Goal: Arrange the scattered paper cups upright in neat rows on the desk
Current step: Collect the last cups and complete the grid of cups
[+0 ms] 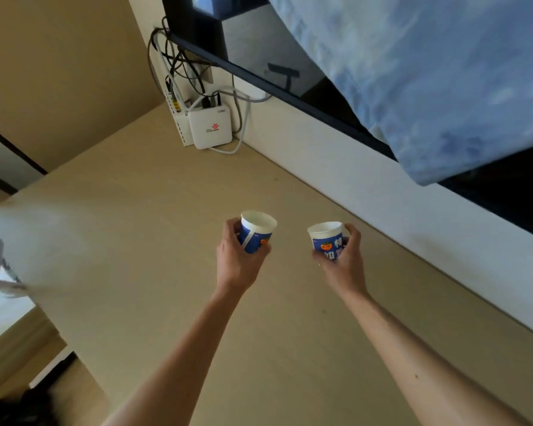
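pale beige surface (154,247) runs to a white wall, with a white router (209,127) and tangled cables (179,66) in the far corner and a blue cloth (428,81) hanging over a dark screen at right. we hold one blue paper cup in each of our hands, mouths up, both lifted above the surface and near each other. our left hand (236,259) curls round the left cup (256,233); our right hand (345,256) wraps the right cup (328,239), which tilts slightly. we see no other cups. squeezing could crumple the thin walls, and setting the tilted cup down unevenly could tip it over.
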{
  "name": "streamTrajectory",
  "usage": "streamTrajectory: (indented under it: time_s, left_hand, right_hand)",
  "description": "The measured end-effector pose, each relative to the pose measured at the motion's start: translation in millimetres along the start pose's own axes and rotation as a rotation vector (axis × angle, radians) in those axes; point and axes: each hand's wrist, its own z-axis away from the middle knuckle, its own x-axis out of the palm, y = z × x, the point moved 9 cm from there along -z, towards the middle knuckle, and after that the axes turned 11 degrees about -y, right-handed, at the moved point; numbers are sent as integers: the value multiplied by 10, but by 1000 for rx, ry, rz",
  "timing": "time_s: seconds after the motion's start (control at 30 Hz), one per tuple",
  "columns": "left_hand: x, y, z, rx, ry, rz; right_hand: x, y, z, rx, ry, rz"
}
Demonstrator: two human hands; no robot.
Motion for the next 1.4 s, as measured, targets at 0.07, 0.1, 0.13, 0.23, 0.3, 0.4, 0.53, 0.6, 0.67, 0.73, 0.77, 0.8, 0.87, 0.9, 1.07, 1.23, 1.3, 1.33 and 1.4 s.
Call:
streamTrajectory:
  time_s: [0.07,0.1,0.13,0.23,0.3,0.4,0.53,0.6,0.67,0.73,0.77,0.8,0.87,0.9,1.07,1.23,1.3,1.33,1.4]
  left_hand:
    - [208,103,446,8,-29,55]
    - [324,127,654,3,-49,71]
    - [455,146,867,-3,-72,79]
    - [936,273,1544,-10,-163,84]
    - [1297,392,1974,-6,-228,81]
    - [1820,599,2581,26,-297,70]
    - [2408,846,3345,81,-343,40]
    - [2695,945,3737,99,-370,20]
    - [2964,1031,4090,119,-396,-2]
    - [3219,1113,4397,140,-416,-14]
    - [3375,1166,4585,150,-428,-21]
    - [3518,1218,4762,164,-440,-29]
    - [3828,1310,5107,194,-484,-47]
    - [3981,1337,5254,206,-515,-55]
    - [4716,1371,5891,230,-684,-109]
    - [5300,1359,6284,239,-838,-146]
    - [5458,1355,6379,240,-868,-157]
    - [5515,1344,6421,242,-880,-166]
    - [5565,1367,6476,267,-882,-179]
  right_hand:
    - [-233,173,435,13,7,-83]
    - [-338,266,641,26,5,-118]
    - [-455,364,852,42,5,-148]
    - [-907,645,1504,75,43,-218]
    - [-1259,823,1926,80,90,-263]
    - [-1757,1087,2535,84,151,-336]
    - [-2359,1373,3217,58,210,-463]
    - [-2689,1532,3566,34,235,-492]
    - [-3017,1688,3892,-3,258,-485]
    - [-3354,1851,4183,-34,305,-477]
    - [-3538,1967,4355,-39,328,-477]
    - [-3701,2068,4505,-45,347,-484]
    - [-4008,2266,4803,-55,385,-483]
    - [-4133,2360,4933,-56,404,-485]
    - [-4713,2904,5625,10,554,-479]
    - [-5183,3611,6336,162,828,-447]
    - [-5335,3864,6524,204,886,-436]
    - [-5404,3987,6597,225,904,-430]
    - [-5550,4180,6676,250,936,-410]
